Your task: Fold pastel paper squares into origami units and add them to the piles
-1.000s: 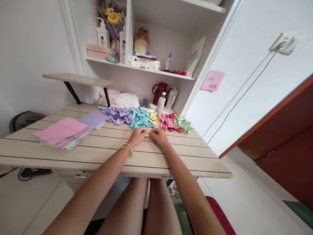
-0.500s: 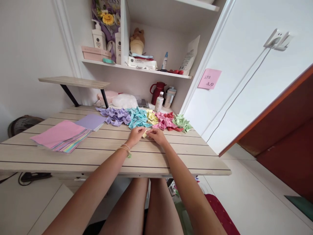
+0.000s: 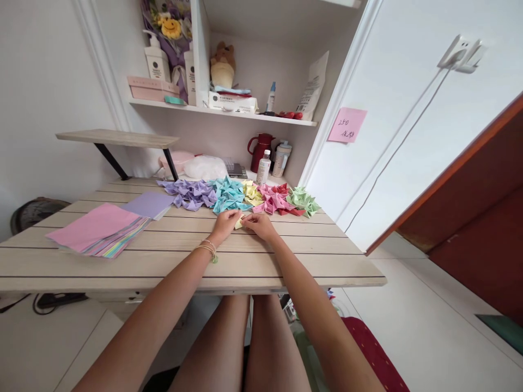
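Observation:
A small piece of folded yellow paper point(image 3: 239, 222) is pinched between my two hands, just above the slatted tabletop. My left hand point(image 3: 225, 224), with bracelets at the wrist, closes on its left side. From the other side my right hand point(image 3: 258, 224) grips it with fingers pressed together. Fingers cover much of the paper, so its exact shape is hidden. Right behind my hands lies a row of folded paper pieces: purple point(image 3: 192, 193), blue point(image 3: 229, 193), yellow point(image 3: 252, 193), pink point(image 3: 273, 198), red point(image 3: 292, 211) and green point(image 3: 303, 201).
A fanned stack of coloured paper sheets point(image 3: 96, 228) lies on the left of the table point(image 3: 163, 267), beside purple sheets point(image 3: 149, 204). A small raised shelf point(image 3: 116, 138) stands behind them. At the back are a clear bottle point(image 3: 263, 167), a red jug point(image 3: 259, 151) and a tumbler point(image 3: 281, 159).
The view has shifted slightly. My hands stay together at the same place on the yellow paper, with my left fingers now covering a little more of it.

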The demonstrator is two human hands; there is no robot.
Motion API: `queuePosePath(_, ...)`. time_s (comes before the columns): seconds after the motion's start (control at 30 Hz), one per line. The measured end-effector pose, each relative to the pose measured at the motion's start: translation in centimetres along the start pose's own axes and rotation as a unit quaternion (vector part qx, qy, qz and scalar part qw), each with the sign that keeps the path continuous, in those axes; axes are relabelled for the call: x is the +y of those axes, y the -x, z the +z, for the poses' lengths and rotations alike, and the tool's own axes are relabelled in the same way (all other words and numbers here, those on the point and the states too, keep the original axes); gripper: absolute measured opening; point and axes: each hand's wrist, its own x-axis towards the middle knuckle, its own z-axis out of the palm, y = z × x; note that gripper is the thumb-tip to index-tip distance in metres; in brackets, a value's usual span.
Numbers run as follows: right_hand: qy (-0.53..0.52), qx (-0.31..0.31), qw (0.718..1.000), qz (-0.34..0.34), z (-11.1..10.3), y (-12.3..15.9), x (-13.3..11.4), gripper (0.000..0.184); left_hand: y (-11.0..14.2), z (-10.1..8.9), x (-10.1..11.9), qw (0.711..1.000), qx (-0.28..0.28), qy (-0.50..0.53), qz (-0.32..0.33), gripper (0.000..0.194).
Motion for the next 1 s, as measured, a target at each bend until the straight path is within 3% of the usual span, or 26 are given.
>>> queuePosePath(0.43,0.066,0.013,0.998,0.008,0.2,-0.1,-0.2,0.023,-0.1,-0.1,0.6,0.998,-0.008,-0.061,0.019,0.026)
queuePosePath(1.0,0.059,0.017,0.998,0.007,-0.1,-0.2,-0.1,0.022,-0.1,0.0,0.9,0.994,-0.02,-0.102,0.017,0.025)
